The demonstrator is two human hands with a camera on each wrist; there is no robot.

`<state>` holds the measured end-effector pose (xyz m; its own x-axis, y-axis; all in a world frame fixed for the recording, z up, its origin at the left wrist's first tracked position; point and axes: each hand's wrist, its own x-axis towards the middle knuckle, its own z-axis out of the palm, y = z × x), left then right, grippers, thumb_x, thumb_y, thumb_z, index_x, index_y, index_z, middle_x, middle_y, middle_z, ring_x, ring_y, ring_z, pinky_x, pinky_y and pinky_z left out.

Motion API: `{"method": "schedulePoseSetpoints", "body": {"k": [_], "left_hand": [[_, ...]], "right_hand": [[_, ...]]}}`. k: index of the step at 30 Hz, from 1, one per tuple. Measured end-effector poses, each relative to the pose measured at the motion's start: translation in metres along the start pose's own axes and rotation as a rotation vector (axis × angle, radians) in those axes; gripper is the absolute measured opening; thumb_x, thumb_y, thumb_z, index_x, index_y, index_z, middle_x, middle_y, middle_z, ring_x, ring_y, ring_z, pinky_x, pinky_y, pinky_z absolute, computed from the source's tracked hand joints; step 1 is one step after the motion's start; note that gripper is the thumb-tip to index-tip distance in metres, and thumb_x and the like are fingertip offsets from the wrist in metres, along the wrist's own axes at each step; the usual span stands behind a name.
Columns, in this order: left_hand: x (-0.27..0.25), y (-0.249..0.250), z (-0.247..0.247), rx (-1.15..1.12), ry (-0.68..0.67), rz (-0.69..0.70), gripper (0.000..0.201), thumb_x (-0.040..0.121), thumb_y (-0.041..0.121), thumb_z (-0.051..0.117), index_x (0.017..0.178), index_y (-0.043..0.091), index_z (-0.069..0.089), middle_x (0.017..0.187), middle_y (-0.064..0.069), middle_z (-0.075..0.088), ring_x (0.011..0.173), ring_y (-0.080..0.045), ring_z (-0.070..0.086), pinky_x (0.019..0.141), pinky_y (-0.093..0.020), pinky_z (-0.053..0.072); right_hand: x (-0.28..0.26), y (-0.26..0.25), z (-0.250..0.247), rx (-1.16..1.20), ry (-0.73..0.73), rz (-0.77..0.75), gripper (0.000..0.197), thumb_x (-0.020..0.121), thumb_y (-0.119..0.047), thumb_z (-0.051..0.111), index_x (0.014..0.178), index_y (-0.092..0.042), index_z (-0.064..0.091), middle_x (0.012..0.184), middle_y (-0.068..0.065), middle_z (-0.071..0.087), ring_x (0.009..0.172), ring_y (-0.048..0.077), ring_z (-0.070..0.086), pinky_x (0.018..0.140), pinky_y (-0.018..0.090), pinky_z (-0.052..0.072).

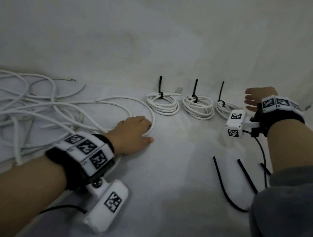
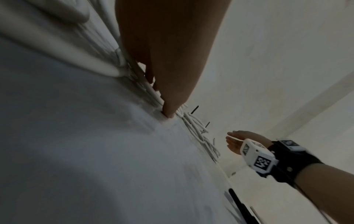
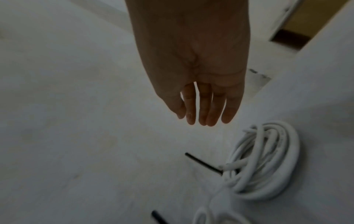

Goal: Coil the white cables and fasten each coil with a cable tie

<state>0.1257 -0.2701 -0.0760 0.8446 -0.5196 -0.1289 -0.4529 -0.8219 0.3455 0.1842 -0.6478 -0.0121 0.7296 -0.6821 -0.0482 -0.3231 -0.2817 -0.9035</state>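
Note:
A tangle of loose white cables (image 1: 22,104) covers the left of the white surface. My left hand (image 1: 132,133) lies on the outer loop of one loose cable (image 1: 127,102), fingers bent over it and the thumb (image 2: 168,112) pressed flat on the surface. Three coils stand in a row at the back, each tied with a black cable tie: the left coil (image 1: 162,104), the middle coil (image 1: 197,107) and the right coil (image 1: 224,108). My right hand (image 1: 250,99) hovers just above and beyond the right coil (image 3: 268,159), with its fingers (image 3: 201,106) straight and holding nothing.
Loose black cable ties (image 1: 220,179) (image 1: 246,176) lie on the surface at the near right, beside a grey-clothed leg (image 1: 285,212). A pale wall (image 1: 158,34) rises right behind the coils. Bare surface (image 1: 177,157) lies between my hands.

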Motion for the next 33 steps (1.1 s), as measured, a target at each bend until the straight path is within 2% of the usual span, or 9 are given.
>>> {"method": "schedulePoseSetpoints", "body": {"k": [3, 5, 12, 17, 19, 22, 26, 29, 33], "left_hand": [[-0.002, -0.001, -0.004, -0.065, 0.013, -0.002, 0.049, 0.094, 0.034, 0.053, 0.136, 0.011, 0.043, 0.143, -0.008, 0.041, 0.132, -0.027, 0.039, 0.109, -0.038, 0.030], [-0.011, 0.001, -0.009, -0.121, 0.045, -0.010, 0.044, 0.094, 0.029, 0.054, 0.133, 0.011, 0.047, 0.141, -0.010, 0.045, 0.129, -0.027, 0.043, 0.106, -0.034, 0.033], [-0.079, 0.003, -0.035, -0.014, 0.017, 0.053, 0.036, 0.097, 0.028, 0.048, 0.130, 0.014, 0.052, 0.134, -0.010, 0.051, 0.124, -0.024, 0.046, 0.098, -0.028, 0.033], [-0.134, -0.017, -0.036, 0.027, 0.032, 0.029, 0.035, 0.096, 0.032, 0.050, 0.127, 0.017, 0.055, 0.130, -0.007, 0.051, 0.119, -0.022, 0.048, 0.092, -0.025, 0.034], [-0.149, -0.023, -0.033, 0.041, 0.026, 0.024, 0.037, 0.094, 0.035, 0.051, 0.126, 0.018, 0.055, 0.130, -0.005, 0.051, 0.117, -0.020, 0.049, 0.088, -0.022, 0.033], [-0.165, -0.028, -0.028, 0.076, -0.029, 0.009, 0.043, 0.091, 0.038, 0.058, 0.129, 0.018, 0.052, 0.126, -0.006, 0.047, 0.115, -0.021, 0.048, 0.082, -0.021, 0.030], [-0.175, -0.031, -0.018, 0.081, -0.021, 0.044, 0.043, 0.088, 0.025, 0.064, 0.128, 0.014, 0.052, 0.126, -0.009, 0.041, 0.112, -0.026, 0.049, 0.090, -0.027, 0.037], [-0.175, -0.033, -0.015, 0.054, 0.001, 0.052, 0.040, 0.089, 0.022, 0.062, 0.127, 0.012, 0.053, 0.125, -0.010, 0.043, 0.112, -0.026, 0.049, 0.088, -0.026, 0.036], [-0.175, -0.031, -0.018, -0.081, 0.117, 0.012, 0.047, 0.093, 0.042, 0.054, 0.130, 0.014, 0.051, 0.129, -0.008, 0.049, 0.115, -0.021, 0.050, 0.093, -0.026, 0.037]], "right_hand": [[-0.036, -0.032, 0.017, 0.029, -0.080, -0.034, 0.011, 0.093, -0.014, 0.056, 0.091, -0.005, 0.062, 0.084, 0.005, 0.057, 0.076, 0.018, 0.058, 0.063, 0.026, 0.048], [-0.071, -0.050, 0.034, 0.028, -0.174, -0.074, 0.019, 0.093, -0.011, 0.058, 0.074, -0.009, 0.058, 0.076, 0.005, 0.057, 0.065, 0.015, 0.056, 0.060, 0.026, 0.046], [-0.182, -0.063, 0.085, -0.116, -0.523, -0.338, 0.014, 0.096, -0.011, 0.053, 0.088, -0.007, 0.064, 0.079, 0.007, 0.061, 0.064, 0.016, 0.057, 0.059, 0.025, 0.044], [-0.238, -0.047, 0.123, -0.586, -0.769, -0.508, 0.014, 0.091, -0.018, 0.063, 0.102, -0.012, 0.069, 0.089, 0.001, 0.063, 0.081, 0.013, 0.059, 0.060, 0.019, 0.048], [-0.252, -0.041, 0.135, -0.761, -0.799, -0.580, 0.026, 0.086, -0.017, 0.069, 0.112, -0.012, 0.067, 0.097, 0.000, 0.060, 0.090, 0.014, 0.056, 0.059, 0.012, 0.046], [-0.261, -0.034, 0.147, -0.892, -0.812, -0.596, 0.039, 0.080, -0.013, 0.075, 0.117, -0.012, 0.064, 0.109, 0.005, 0.060, 0.100, 0.019, 0.058, 0.078, 0.022, 0.044], [-0.270, -0.025, 0.153, -0.986, -0.706, -0.668, 0.027, 0.080, -0.011, 0.074, 0.105, -0.008, 0.067, 0.109, 0.009, 0.064, 0.089, 0.016, 0.052, 0.079, 0.026, 0.044], [-0.281, -0.028, 0.148, -0.780, -0.689, -0.749, 0.012, 0.087, -0.009, 0.066, 0.098, -0.007, 0.063, 0.102, 0.010, 0.066, 0.087, 0.018, 0.057, 0.076, 0.024, 0.043], [-0.312, -0.050, 0.130, -0.013, -0.741, -0.572, 0.011, 0.095, -0.005, 0.054, 0.085, -0.008, 0.051, 0.070, 0.006, 0.064, 0.062, 0.014, 0.068, 0.065, 0.024, 0.049]]}}
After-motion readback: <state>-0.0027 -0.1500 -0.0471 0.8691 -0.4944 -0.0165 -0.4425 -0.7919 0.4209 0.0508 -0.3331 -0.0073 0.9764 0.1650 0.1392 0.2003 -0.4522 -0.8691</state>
